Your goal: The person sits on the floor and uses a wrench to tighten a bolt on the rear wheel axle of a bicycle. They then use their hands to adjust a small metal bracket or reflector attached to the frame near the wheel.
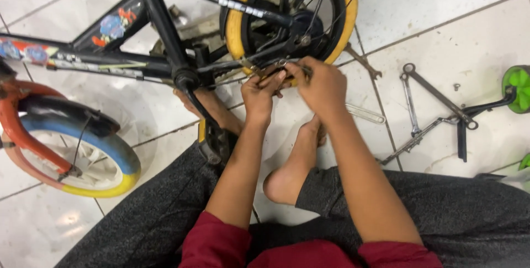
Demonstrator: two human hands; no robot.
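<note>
White tiled floor (486,36), person sitting on it, grey trousers, red sleeves, bare feet out front. Left hand (258,94) and right hand (323,85) meet just below the rear wheel (243,19), at the lower frame end near the axle. Fingers of both hands pinched together on a small metal part there; too small to tell which part. Small black bike (160,30) lies on its side, yellow rear tyre, front wheel (110,152) at left with blue and yellow tyre. Right of the hands, well apart: spanners (408,102) loose on the tiles, and a detached stabiliser bracket with green wheel (518,87). Judgement: stabiliser already off, rear axle work mid-way, tools not in hand.
</note>
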